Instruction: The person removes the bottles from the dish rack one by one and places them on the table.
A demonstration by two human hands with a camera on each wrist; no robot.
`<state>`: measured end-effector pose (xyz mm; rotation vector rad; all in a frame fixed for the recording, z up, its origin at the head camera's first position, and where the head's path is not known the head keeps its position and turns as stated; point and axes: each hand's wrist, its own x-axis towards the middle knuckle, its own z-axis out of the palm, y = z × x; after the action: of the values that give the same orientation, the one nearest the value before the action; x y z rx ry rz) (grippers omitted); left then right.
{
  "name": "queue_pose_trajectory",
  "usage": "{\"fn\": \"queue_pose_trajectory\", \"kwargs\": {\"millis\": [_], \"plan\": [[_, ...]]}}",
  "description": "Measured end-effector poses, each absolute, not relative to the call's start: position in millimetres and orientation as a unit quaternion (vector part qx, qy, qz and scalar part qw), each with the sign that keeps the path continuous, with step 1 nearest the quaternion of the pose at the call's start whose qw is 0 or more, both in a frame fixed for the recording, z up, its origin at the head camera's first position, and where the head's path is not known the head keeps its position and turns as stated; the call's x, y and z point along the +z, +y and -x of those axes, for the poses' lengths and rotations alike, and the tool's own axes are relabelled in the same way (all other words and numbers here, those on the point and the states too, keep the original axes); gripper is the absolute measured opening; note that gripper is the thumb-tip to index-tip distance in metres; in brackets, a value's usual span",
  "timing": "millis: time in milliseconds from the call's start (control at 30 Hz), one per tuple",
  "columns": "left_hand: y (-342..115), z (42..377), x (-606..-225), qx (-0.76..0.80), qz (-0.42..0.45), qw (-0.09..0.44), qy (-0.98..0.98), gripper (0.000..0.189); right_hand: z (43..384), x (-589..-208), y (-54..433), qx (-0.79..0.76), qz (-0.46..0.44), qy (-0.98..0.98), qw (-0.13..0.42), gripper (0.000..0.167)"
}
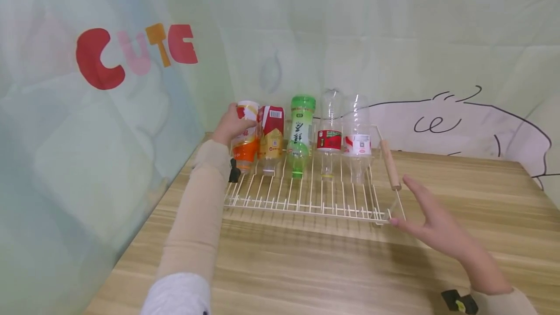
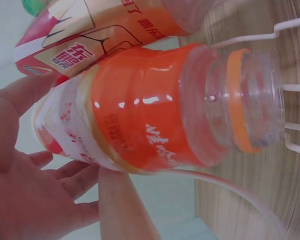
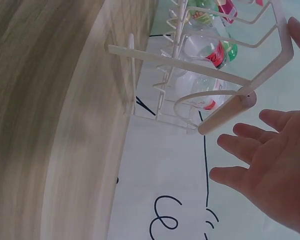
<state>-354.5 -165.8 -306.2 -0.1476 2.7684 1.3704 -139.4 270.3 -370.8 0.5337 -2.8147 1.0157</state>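
Observation:
My left hand (image 1: 229, 125) is at the upturned base of an orange-labelled plastic bottle (image 1: 245, 152), thumb across its front and fingers round the far side. In the left wrist view that bottle (image 2: 145, 107) has an uncapped neck with an orange ring, pointing down at the wire rack. A red-and-gold bottle (image 1: 271, 135) leans right beside it. Further right stand a green bottle (image 1: 302, 132) and two clear bottles with a red label (image 1: 329, 140) and a white label (image 1: 358, 145). My right hand (image 1: 437, 227), thumb and fingers spread, is beside the white wire rack (image 1: 306, 206), holding nothing.
The rack has a wooden handle (image 1: 389, 164) at its right end and another wooden handle (image 2: 127, 207) at its left. It stands on a wood-grain table (image 1: 306, 266). Behind and to the left hangs a printed cloth backdrop (image 1: 284, 28), close to the bottles.

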Motion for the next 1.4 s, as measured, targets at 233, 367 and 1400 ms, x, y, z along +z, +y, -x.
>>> {"fn": "queue_pose_trajectory", "kwargs": {"millis": [233,367,1400], "plan": [[-169.3,355.5,-311.9,0.450,0.056,0.036,0.890,0.089,136.9,-376.1,270.0,0.342,-0.180,-0.921,0.047,0.096],[-168.6,352.1,-312.3,0.453,0.058,0.037,0.889,0.093,136.0,-378.6,269.4,0.351,-0.183,-0.917,0.048,0.095],[-161.7,360.7,-304.8,0.481,0.047,-0.069,0.873,0.083,134.4,-379.3,269.1,0.348,-0.169,-0.921,0.040,0.094]]}}
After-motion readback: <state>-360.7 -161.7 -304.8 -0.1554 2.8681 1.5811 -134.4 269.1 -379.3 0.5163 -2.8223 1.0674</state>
